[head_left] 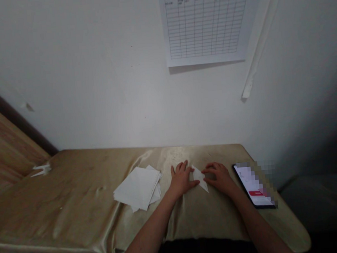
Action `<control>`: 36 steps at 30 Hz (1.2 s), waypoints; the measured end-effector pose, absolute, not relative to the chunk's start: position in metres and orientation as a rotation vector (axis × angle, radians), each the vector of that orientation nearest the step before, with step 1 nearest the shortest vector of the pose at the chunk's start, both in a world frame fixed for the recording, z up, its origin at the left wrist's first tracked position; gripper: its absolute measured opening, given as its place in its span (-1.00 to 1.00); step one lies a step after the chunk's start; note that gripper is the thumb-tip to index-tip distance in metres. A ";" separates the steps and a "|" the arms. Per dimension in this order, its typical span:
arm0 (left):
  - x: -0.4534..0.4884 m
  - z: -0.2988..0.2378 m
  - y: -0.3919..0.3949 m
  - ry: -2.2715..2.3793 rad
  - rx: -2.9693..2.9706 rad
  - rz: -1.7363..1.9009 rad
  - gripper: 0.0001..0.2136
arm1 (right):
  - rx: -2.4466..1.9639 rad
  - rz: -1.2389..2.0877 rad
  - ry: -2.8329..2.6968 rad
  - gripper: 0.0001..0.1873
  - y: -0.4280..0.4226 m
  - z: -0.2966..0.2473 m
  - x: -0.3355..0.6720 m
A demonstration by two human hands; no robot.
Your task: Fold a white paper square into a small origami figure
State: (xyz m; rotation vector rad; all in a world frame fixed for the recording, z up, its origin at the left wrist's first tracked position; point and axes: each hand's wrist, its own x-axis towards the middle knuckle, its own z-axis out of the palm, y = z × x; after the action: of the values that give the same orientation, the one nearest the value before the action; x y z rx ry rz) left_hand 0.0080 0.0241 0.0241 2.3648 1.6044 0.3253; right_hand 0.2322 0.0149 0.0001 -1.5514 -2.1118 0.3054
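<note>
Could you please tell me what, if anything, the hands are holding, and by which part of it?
The left hand and right hand are at opposite side edges of the small white paper; whether they grip it cannot be told.

Dim, pale wall (94,82) — satin-covered table (65,202)

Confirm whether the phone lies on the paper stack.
No, the phone lies to the right of the right hand, apart from the paper stack.
</note>
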 end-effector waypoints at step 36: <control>0.004 0.020 0.025 1.573 2.427 0.328 -0.45 | -1.465 0.467 -2.112 -0.82 0.011 0.008 0.241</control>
State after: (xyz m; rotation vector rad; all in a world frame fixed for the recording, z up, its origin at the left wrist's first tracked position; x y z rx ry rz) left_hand 0.0037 0.0252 0.0205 2.4268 1.5734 0.3280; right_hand 0.2408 0.0108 0.0077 -1.4649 -2.1125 0.4673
